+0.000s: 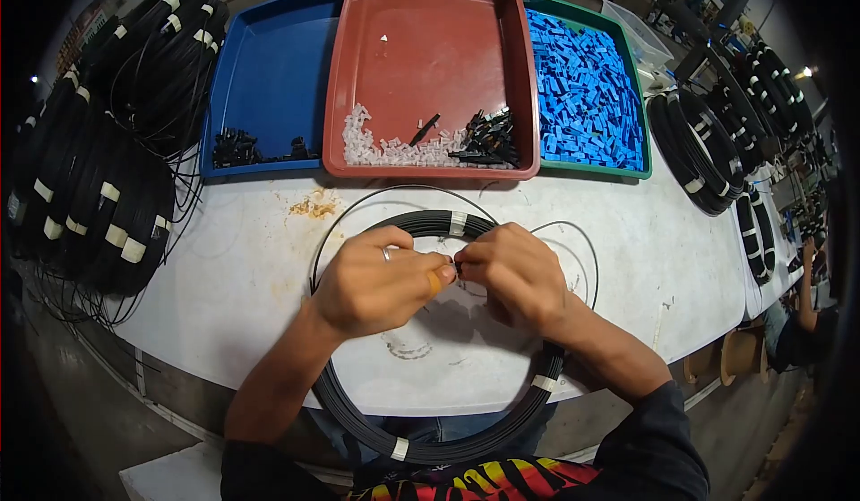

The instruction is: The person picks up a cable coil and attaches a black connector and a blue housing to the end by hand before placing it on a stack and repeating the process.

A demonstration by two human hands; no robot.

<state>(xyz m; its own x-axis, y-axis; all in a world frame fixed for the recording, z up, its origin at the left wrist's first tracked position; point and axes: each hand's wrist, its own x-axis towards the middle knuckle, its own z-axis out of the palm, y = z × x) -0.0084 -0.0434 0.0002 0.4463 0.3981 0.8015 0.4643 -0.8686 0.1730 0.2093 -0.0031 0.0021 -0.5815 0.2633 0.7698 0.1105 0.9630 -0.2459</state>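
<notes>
A coil of black cable (345,409), bound with pale tape, lies on the white table in front of me and hangs over its near edge. Above the coil's centre, my left hand (381,281) and my right hand (515,277) meet fingertip to fingertip, both closed in a pinch. Between them shows a small black piece (458,266), mostly hidden by the fingers; its kind I cannot make out. Loose cable ends loop out from the coil on both sides. A ring and a tan band sit on fingers of my left hand.
Along the back stand a blue tray (269,44) with black parts, a red tray (430,35) with clear and black pieces, and a green tray (638,133) full of blue connectors. Cable coils pile up at left (90,205) and right (694,151). Another person's arm (806,277) shows far right.
</notes>
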